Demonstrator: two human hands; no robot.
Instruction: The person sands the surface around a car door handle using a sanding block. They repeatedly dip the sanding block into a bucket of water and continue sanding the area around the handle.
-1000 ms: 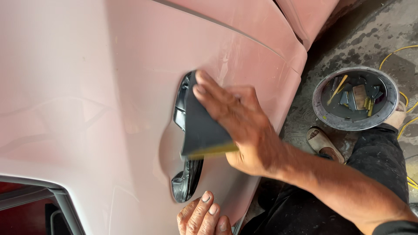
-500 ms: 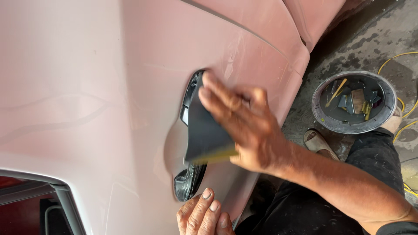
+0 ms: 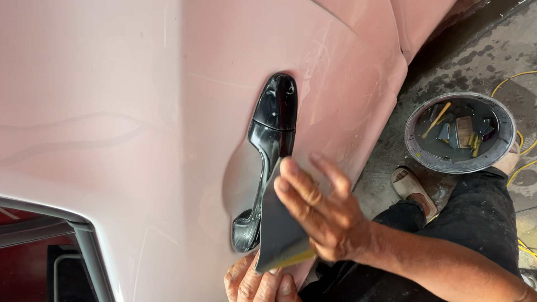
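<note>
My right hand (image 3: 327, 215) presses a dark sanding sheet (image 3: 279, 229) with a yellow edge flat against the pink car door panel (image 3: 140, 123), just right of the lower end of the glossy black door handle (image 3: 268, 145). The upper part of the handle is uncovered. My left hand (image 3: 257, 279) rests against the door at the bottom edge of the view, fingers together, just below the sheet and touching the panel.
A round grey basin (image 3: 460, 133) holding water, scrapers and small tools stands on the concrete floor at the right. Yellow cord (image 3: 520, 151) lies around it. My sandalled foot (image 3: 413, 189) and dark trouser leg (image 3: 475, 223) are beside the door. A window opening shows at lower left.
My right hand has slid the sanding sheet down along the door, from over the handle's middle to its lower end, uncovering the upper handle. The left hand stays at the bottom.
</note>
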